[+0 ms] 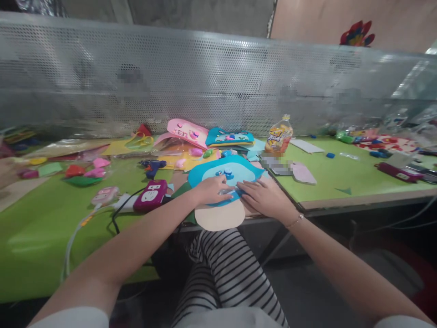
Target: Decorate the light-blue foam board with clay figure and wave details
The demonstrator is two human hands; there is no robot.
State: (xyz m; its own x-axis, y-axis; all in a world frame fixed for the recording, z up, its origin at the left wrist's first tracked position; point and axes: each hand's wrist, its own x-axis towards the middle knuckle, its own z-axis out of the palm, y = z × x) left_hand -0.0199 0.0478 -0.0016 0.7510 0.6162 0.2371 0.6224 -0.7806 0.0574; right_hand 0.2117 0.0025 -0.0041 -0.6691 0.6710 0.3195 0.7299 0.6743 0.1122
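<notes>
Where the blue cap (241, 172) lies at the table's (41, 228) near edge, its cream brim (220, 218) points toward the person, the long axis running roughly front to back. The right hand (264, 198) rests on it, spread and loose; whether the left hand (211, 190), fingers bent over it, pinches anything, I cannot tell.

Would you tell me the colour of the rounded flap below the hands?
The flap is cream; see the head view.

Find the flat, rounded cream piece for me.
In the head view, the cream piece sits just below centre, between the black-and-white striped trousers and the left hand.
</notes>
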